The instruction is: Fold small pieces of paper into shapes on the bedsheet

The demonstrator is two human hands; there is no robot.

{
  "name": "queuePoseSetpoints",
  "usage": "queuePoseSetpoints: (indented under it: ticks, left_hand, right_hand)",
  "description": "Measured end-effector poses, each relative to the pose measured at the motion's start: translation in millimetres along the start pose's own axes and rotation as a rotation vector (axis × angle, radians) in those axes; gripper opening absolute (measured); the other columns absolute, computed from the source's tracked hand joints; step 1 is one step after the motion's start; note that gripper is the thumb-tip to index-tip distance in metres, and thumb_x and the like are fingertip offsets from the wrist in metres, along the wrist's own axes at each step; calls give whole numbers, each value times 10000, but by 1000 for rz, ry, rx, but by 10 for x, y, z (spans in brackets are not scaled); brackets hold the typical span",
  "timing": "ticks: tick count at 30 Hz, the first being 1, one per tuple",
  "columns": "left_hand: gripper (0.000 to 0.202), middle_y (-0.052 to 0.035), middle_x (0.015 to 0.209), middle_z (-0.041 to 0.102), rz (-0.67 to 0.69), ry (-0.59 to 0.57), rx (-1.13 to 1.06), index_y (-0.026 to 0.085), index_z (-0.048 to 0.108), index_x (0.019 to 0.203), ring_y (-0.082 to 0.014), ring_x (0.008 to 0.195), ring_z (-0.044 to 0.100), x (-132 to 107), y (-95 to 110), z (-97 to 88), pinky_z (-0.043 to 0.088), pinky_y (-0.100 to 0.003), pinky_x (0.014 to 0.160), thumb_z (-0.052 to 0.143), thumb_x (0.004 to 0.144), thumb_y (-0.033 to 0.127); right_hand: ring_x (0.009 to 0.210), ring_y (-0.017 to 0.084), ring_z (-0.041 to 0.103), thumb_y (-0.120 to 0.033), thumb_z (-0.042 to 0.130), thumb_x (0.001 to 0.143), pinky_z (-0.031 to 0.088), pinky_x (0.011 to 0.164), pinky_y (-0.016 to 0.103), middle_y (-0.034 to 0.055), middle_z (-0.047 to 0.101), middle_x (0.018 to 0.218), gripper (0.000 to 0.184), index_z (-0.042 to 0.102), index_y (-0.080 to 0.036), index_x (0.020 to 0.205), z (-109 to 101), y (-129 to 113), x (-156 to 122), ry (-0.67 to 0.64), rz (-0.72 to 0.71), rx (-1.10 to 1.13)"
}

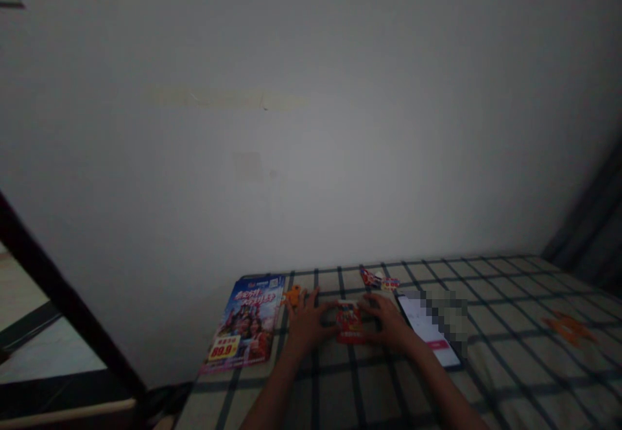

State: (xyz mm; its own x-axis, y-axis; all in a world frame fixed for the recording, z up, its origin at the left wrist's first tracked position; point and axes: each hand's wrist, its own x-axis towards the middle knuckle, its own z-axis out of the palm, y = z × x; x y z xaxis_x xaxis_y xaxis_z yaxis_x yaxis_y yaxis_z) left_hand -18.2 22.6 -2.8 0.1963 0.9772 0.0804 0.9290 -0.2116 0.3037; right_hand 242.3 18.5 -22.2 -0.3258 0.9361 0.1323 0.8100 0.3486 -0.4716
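Observation:
A small red printed card [348, 323] stands out between my hands on the checked cloth. My left hand [308, 324] has its index finger and thumb at the card's left edge, with the other fingers spread on the cloth. On the opposite side, my right hand [390, 324] curves its fingers and thumb around the card's right edge. An orange cut-out figure [293, 295] lies just behind my left fingers, partly covered. To the right of my right hand is a phone [427, 329] with a lit screen, part of it blurred out.
A colourful printed leaflet [250, 323] lies at the left of the checked cloth [505, 300]. Behind my right hand is a crumpled printed scrap [379, 279]. Another orange cut-out [568, 328] lies far right. A pale wall [369, 158] rises behind; a dark curtain [593, 216] hangs at right.

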Motion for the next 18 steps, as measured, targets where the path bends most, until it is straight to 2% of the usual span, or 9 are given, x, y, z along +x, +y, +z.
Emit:
queuePoseSetpoints:
  ticks: [4,12,18]
  left_hand:
    - [664,7,1613,337,-5,5,3,544,572,1298,-414,1505,149,-4,7,2,-49,-747,1126,630,680,780]
    - [650,21,1623,314,0,-17,20,552,551,1315,-414,1506,145,-28,28,-43,-39,-740,1133,590,709,782]
    - [662,16,1632,294,8,-23,48,558,521,1340,-400,1510,140,-44,28,-50,-25,-738,1135,575,723,794]
  right_hand:
    - [1452,315,298,-468,809,661,216,1197,499,73,384,1561,784,545,-348,1389,-17,7,-49,-21,-10,0]
    - [1469,311,266,-466,791,667,187,1207,513,60,368,1574,799,519,-353,1410,-60,-46,-89,-37,-1,1]
    - [1473,319,259,-470,821,618,193,1207,509,53,354,1584,872,502,-360,1422,-44,-29,-98,-41,-4,-15]
